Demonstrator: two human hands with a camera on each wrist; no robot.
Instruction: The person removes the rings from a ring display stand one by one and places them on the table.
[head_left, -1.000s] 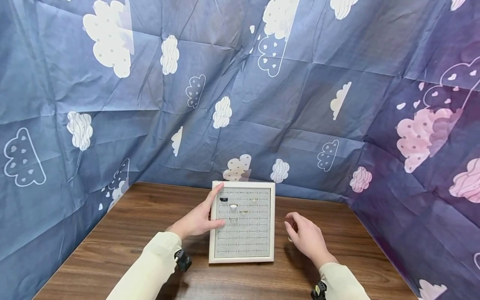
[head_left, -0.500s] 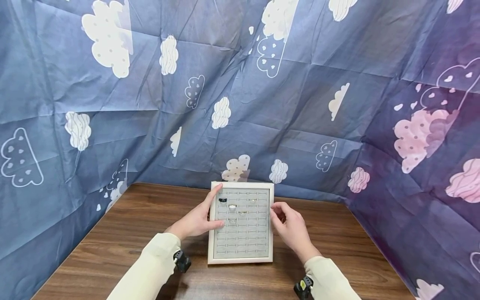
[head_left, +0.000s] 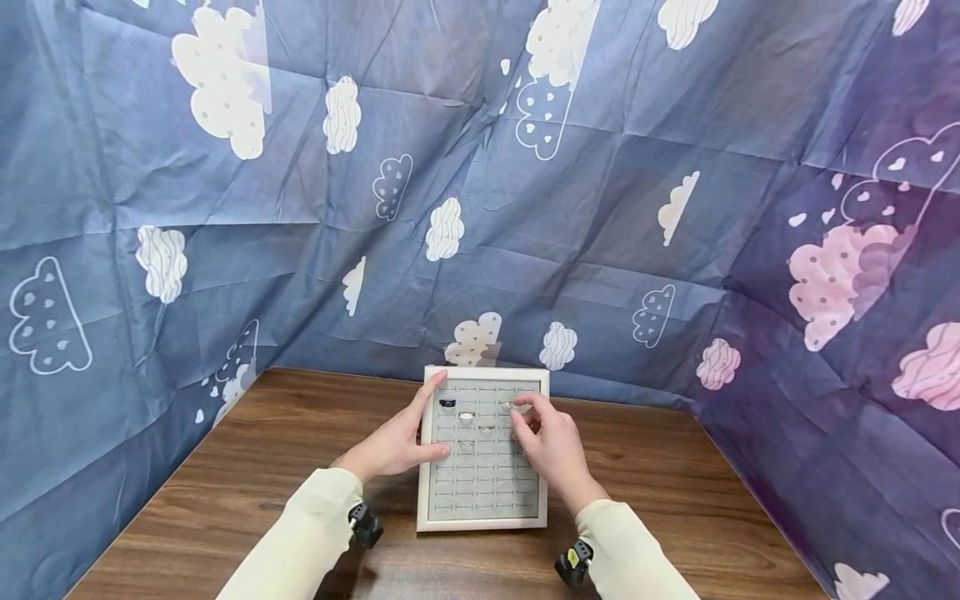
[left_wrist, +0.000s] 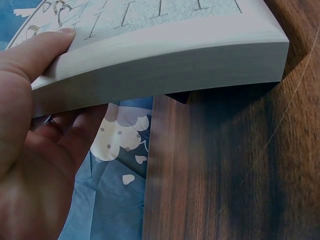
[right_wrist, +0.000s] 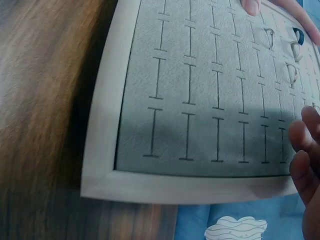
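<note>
Grey velvet, cut by rows of short slots, fills the ring tray, and the person's left hand steadies it at its left rim: the thumb lies over the pale frame onto the velvet, the forefinger runs straight up along the frame toward the far left corner, and the left-wrist view shows the thumb curled over the rim with the other fingers under the frame's side. The right hand hovers over the upper right part of the velvet, fingertips drawn together near a small ring in the top rows; whether they pinch it or only touch it is too small to tell. The tray sits at the middle of the wooden table, its long axis running away from the person toward the back edge, its far rim close to the blue cloud-print cloth that hangs behind and to both sides. A dark ring and a few pale rings stand in slots near the far left corner; the nearer rows show only slots. Both cream sleeves angle in from the near edge. Bare wood lies to the left and right of the tray and in a narrower strip in front of it.
</note>
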